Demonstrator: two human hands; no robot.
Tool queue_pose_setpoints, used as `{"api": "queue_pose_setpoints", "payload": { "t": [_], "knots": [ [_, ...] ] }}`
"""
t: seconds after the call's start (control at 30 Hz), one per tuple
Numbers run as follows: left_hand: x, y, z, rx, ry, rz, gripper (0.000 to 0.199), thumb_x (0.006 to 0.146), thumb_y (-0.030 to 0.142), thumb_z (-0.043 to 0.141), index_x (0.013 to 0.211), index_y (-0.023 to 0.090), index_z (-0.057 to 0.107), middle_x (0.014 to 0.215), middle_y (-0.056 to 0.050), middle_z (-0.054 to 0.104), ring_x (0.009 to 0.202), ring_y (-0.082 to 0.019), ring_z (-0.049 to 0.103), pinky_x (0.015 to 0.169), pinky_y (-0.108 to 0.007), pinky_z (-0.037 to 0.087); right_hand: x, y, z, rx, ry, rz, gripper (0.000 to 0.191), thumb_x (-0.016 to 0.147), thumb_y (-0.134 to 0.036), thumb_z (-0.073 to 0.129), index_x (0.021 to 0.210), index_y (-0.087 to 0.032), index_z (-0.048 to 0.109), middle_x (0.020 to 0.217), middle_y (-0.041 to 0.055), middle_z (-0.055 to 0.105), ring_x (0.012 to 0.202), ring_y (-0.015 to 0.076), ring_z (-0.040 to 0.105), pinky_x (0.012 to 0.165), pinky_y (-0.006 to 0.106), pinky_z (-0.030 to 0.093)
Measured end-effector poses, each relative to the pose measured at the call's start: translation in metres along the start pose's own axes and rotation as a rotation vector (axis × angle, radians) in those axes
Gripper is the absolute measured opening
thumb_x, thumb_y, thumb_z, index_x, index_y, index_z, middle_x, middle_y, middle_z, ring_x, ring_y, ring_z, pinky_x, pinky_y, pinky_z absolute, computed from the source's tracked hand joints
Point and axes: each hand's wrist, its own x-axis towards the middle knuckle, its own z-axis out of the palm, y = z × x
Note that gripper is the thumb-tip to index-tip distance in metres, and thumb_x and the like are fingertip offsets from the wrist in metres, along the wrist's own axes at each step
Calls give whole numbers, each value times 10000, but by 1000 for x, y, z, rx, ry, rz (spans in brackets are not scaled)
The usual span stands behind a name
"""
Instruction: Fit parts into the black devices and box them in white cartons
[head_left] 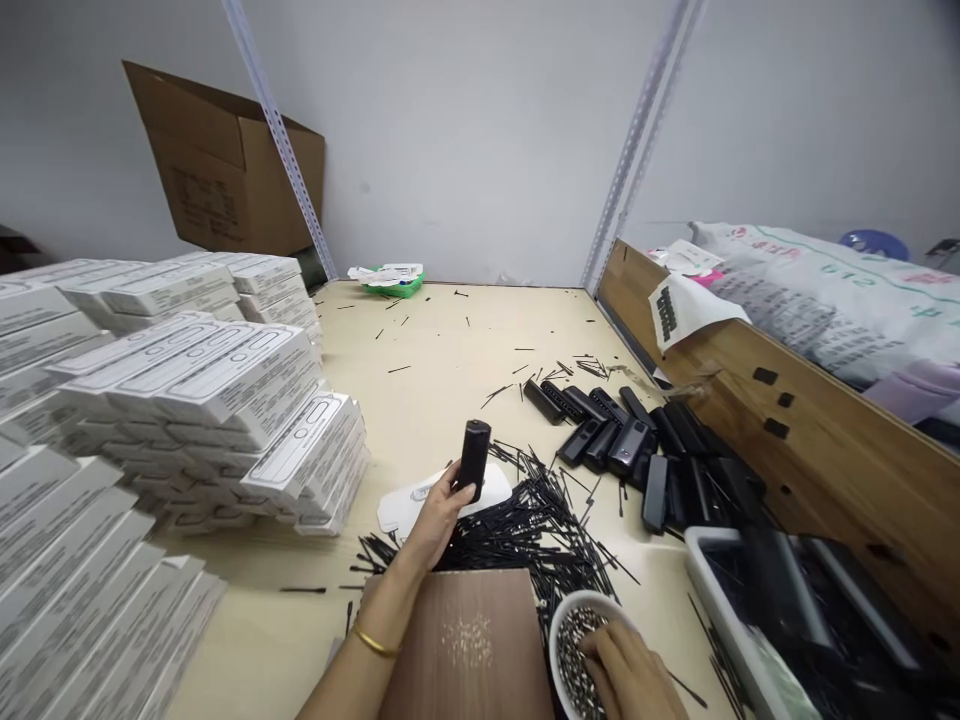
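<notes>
My left hand (436, 515) is closed around a slim black casing (474, 462) and holds it upright above the table. Behind it lies a white paper piece (401, 508), and a heap of thin black sticks (525, 525) spreads below and to the right. In the lower right, my right hand (630, 672) reaches into a white bowl (556, 640) of small shiny metal pieces (576, 640) that look like screws. Its fingers are bent together with the tips down among the pieces; anything between them is hidden. A brown wooden board (469, 640) lies between my forearms.
Stacked white boxes (225, 380) fill the left side. More black casings (600, 430) are piled at right, some in a white tray (720, 590) beside a wooden side board (787, 430). A green tray (405, 287) with papers sits at the back.
</notes>
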Motion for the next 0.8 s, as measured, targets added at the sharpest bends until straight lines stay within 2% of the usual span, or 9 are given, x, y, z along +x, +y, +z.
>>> {"api": "queue_pose_setpoints", "payload": {
  "t": [0.1,0.2,0.27,0.33,0.43,0.47,0.57,0.63,0.8],
  "knots": [
    [-36,8,-11,265,-2,25,459,673,267,752,1117,207,652,1249,-80,597,1212,-273,478,1083,-386,270,-14,2,13,21,-24,45,167,865,-207,475,783,-259,612,744,15,660,669,173,653,574,259,521],
    [-65,13,-14,327,106,-15,391,630,241,787,1004,189,686,1100,-78,668,1096,-271,561,1017,-378,366,-16,3,13,108,13,84,171,870,-278,502,759,-255,630,724,21,665,662,184,650,601,281,527],
    [-81,11,-11,165,173,-67,391,622,221,798,991,182,677,1056,-71,686,1053,-246,592,980,-339,411,-13,-2,10,189,99,173,177,854,-346,533,772,-253,659,742,31,685,685,202,659,638,305,533],
    [-93,6,-6,-89,228,-124,401,652,216,787,1027,191,649,1066,-68,685,1050,-225,604,969,-329,433,-7,-15,6,316,194,348,212,827,-411,566,812,-237,685,819,54,708,758,226,670,700,325,534],
    [-106,-4,2,-435,356,-260,315,755,249,713,1043,199,597,1019,-82,692,972,-234,648,895,-402,498,11,-53,3,660,264,662,314,785,-485,607,853,-192,693,867,82,709,801,236,661,719,317,530],
    [-110,-7,4,-510,395,-306,266,792,251,674,1035,192,585,1005,-93,693,944,-241,660,863,-422,516,18,-68,3,819,241,713,337,756,-500,635,844,-179,690,806,75,703,723,220,657,667,304,533],
    [-117,-10,9,-623,455,-375,129,867,193,569,989,154,574,1005,-123,688,910,-239,677,821,-421,546,37,-107,7,1126,232,762,316,725,-461,688,846,-170,673,745,51,681,652,182,635,628,275,523],
    [-119,-9,11,-643,478,-368,99,880,142,532,968,137,578,996,-126,687,904,-227,681,808,-393,560,42,-123,11,1215,261,776,289,711,-437,709,817,-170,669,712,41,670,631,169,623,608,262,513],
    [-121,-3,13,-648,530,-312,144,897,86,478,982,135,583,949,-105,695,856,-185,692,766,-328,583,37,-131,16,1209,296,784,254,715,-404,708,816,-171,697,709,33,666,651,164,618,627,252,508]
  ]
}}
